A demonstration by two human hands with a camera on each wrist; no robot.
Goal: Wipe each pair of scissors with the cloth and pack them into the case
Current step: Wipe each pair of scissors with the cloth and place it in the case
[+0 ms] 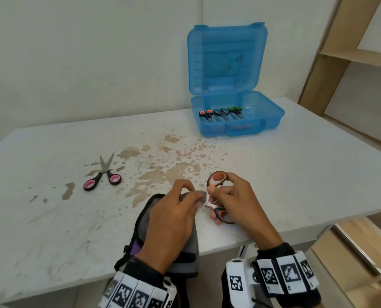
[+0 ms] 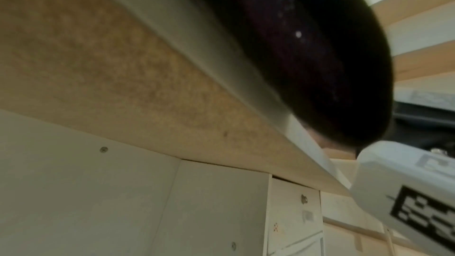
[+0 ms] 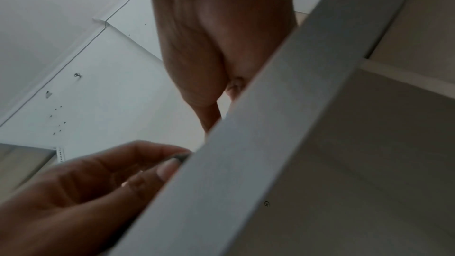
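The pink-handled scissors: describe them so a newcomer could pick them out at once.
Start at the white stained table and look to its left half, well away from the open blue case at the back. The pink-handled scissors lie there alone, flat, blades slightly apart and pointing away. They are the only pair with pink loops, and no hand touches them.

Head view looks down at the table (image 1: 273, 174) from above; both wrist views peer up past its front edge.

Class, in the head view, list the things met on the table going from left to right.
Pink-handled scissors → grey cloth under the left hand → orange-handled scissors in the right hand; the blue case overlaps.
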